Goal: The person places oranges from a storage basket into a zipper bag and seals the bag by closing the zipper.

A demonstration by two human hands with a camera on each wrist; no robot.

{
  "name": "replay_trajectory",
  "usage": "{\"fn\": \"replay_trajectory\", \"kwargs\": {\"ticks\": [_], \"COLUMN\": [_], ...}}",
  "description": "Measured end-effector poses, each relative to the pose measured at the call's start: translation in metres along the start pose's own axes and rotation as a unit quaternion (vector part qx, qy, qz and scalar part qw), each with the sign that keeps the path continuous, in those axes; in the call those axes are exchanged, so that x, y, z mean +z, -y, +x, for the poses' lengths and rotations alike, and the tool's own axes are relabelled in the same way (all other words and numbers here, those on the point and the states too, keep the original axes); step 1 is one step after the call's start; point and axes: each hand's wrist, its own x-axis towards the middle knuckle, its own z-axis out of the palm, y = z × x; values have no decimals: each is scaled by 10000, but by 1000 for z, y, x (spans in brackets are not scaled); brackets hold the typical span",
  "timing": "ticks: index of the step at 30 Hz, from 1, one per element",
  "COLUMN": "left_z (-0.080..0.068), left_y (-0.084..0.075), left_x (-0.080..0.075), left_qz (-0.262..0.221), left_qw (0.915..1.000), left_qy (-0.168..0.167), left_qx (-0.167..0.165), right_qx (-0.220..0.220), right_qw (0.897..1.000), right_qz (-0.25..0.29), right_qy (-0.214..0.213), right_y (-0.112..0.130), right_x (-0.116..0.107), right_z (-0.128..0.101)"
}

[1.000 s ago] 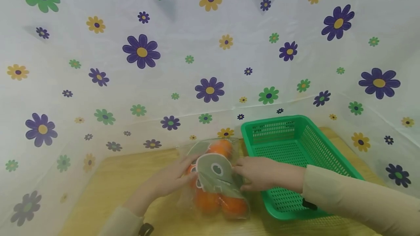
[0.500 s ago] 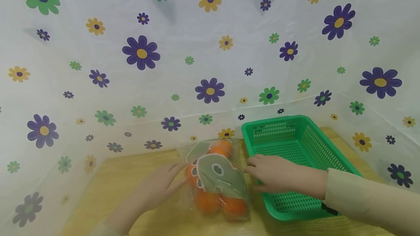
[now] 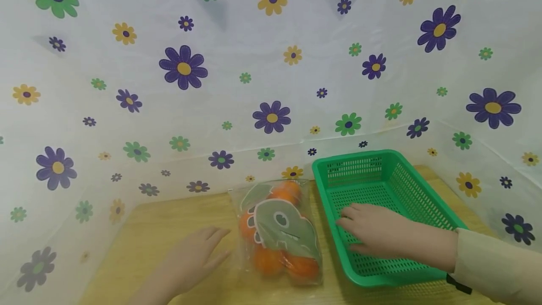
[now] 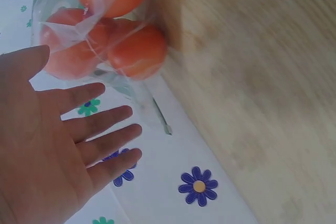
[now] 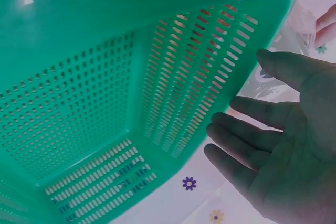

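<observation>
A clear zip bag [image 3: 292, 234] with a green cartoon dinosaur print lies on the table, with several round orange-red fruits, perhaps tomatoes [image 4: 137, 51], inside. Left of the bag, my left hand [image 3: 190, 258] holds nothing, its fingers extended and apart from the plastic. My right hand [image 3: 377, 229] is over the left part of a green plastic basket [image 3: 349, 272], also holding nothing. In the right wrist view its spread fingers [image 5: 252, 129] appear beside the basket's rim.
The wooden table [image 3: 139, 234] carries the bag and, to its right, the basket. A white flower-printed sheet [image 3: 237, 36] rises behind and along both sides of the table.
Both hands have come off the bag and moved apart, the left one back to the left, the right one rightward over the basket. The bag stays in place.
</observation>
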Motion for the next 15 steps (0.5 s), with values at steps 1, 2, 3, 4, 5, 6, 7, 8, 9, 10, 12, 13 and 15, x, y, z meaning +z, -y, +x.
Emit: {"fn": "replay_trajectory", "kwargs": {"ticks": [1,2,3,4,5,6,7,8,9,10,12,13,15], "left_z": [-1,-3,-5,-6,-7,-9,-10,-12,-13,-14,-17,-18,-19], "left_y": [2,4,6,8,10,12,15,17,19,21,25,27,30], "left_x": [1,2,3,4,5,6,8,9,10,11,12,13,14], "left_qz": [22,67,125,180,237,282,301,308,321,353,406,435,536], "left_qw": [10000,9999,9998,9997,9996,9994,9994,9993,9993,9992,9989,9987,9982], "left_qy": [-26,-64,-98,-142,-166,-165,-156,-137,-116,-103,-101,-125,-177], "left_qx": [-26,-49,-76,-64,-68,-78,-93,-127,-158,-182,-214,-217,-225], "right_qx": [7,0,12,14,25,43,49,58,83,110,176,223,353], "right_qw": [10000,10000,10000,9999,9999,9999,9999,9999,9998,9998,9997,9996,9992], "right_qz": [3,1,19,26,54,70,93,101,134,140,149,162,144], "right_qy": [-28,-66,-81,-107,-122,-123,-126,-110,-94,-75,-24,5,79], "right_y": [-1,-3,-5,-6,-8,-9,-11,-12,-13,-14,-15,-16,-18], "right_x": [1,2,3,4,5,6,7,7,8,10,12,13,15], "right_z": [-2,-3,-5,-6,-8,-9,-11,-12,-14,-16,-19,-21,-24]}}
